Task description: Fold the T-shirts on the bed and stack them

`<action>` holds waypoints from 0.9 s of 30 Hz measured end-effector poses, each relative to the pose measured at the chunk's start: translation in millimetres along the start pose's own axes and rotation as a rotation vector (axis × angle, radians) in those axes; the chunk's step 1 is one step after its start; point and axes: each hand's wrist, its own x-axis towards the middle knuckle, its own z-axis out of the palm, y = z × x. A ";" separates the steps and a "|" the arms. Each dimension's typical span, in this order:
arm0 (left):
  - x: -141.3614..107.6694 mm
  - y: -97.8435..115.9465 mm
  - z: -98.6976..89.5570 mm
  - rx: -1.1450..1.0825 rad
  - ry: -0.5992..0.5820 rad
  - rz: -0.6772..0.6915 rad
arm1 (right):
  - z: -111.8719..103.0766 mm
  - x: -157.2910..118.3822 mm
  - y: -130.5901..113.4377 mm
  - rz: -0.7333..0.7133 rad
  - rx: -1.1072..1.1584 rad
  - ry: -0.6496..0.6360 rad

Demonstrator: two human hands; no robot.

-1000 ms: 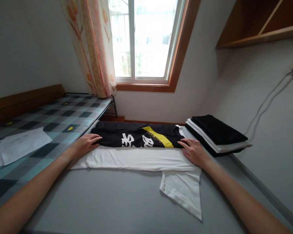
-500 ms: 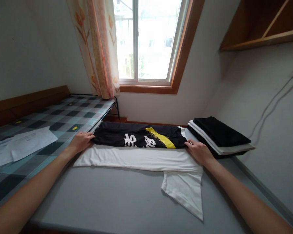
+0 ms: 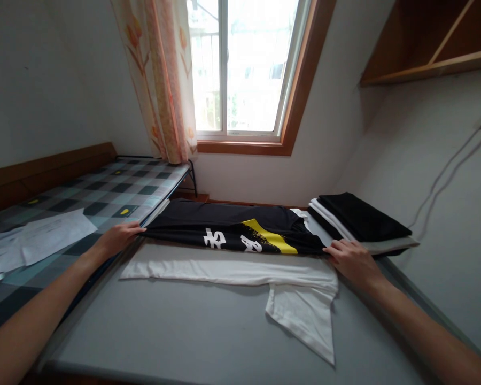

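A black-and-white T-shirt lies across the grey table (image 3: 164, 331), its black part (image 3: 224, 216) folded over and printed with white characters and a yellow stripe. The white part (image 3: 208, 267) spreads flat on the near side, with one white sleeve (image 3: 304, 318) pointing toward me. My left hand (image 3: 118, 238) pinches the left end of the black fold. My right hand (image 3: 353, 259) pinches its right end. Between them the near edge of the black cloth is stretched taut, slightly raised above the white part. My fingertips are partly hidden by the cloth.
A stack of folded black and white clothes (image 3: 361, 219) sits at the table's right back. To the left stands a bed with a checked mattress (image 3: 144, 184), papers (image 3: 56, 235) on it. Behind are a curtain (image 3: 164, 80) and window (image 3: 252, 69); a wooden shelf (image 3: 436, 59) hangs upper right.
My hands have moved farther apart, the left one leftward and the right one rightward and slightly nearer me. The black edge is now pulled tighter and lifted, with the print shifted.
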 end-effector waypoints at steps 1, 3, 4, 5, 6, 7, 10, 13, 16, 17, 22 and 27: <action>-3.8 -1.8 1.2 -0.041 -0.002 -0.003 | 0.3 -4.8 1.0 0.002 0.032 -0.016; -11.8 -5.0 2.9 -0.086 -0.022 -0.004 | 1.8 -14.4 3.1 -0.006 0.116 -0.050; -15.8 -6.5 3.1 -0.089 -0.031 -0.002 | 2.7 -18.9 4.0 -0.016 0.162 -0.065; -19.6 -7.9 2.8 -0.077 -0.035 0.000 | 3.4 -23.1 4.6 -0.028 0.206 -0.079; -23.3 -9.2 2.1 -0.055 -0.032 -0.001 | 3.7 -26.8 4.9 -0.037 0.247 -0.091; -26.4 -10.4 1.2 -0.029 -0.023 -0.003 | 3.4 -29.9 4.8 -0.041 0.286 -0.102; -31.9 -12.1 -2.0 0.018 -0.006 0.000 | -0.6 -34.3 2.3 -0.016 0.372 -0.130; -29.4 -10.0 -3.0 0.037 -0.055 0.018 | -7.1 -32.1 -2.6 0.022 0.419 -0.157; -20.6 -2.3 -1.7 0.088 -0.152 0.021 | -11.8 -24.4 -7.5 0.067 0.466 -0.141; -16.7 2.0 -1.2 0.105 -0.154 0.017 | -12.2 -20.7 -8.6 0.094 0.480 -0.113; 9.8 40.4 1.7 0.078 0.034 0.058 | -1.5 4.1 -10.1 0.248 0.525 0.043; 42.5 91.9 16.4 -0.055 0.008 0.123 | 21.1 27.2 -12.5 0.298 0.605 -0.035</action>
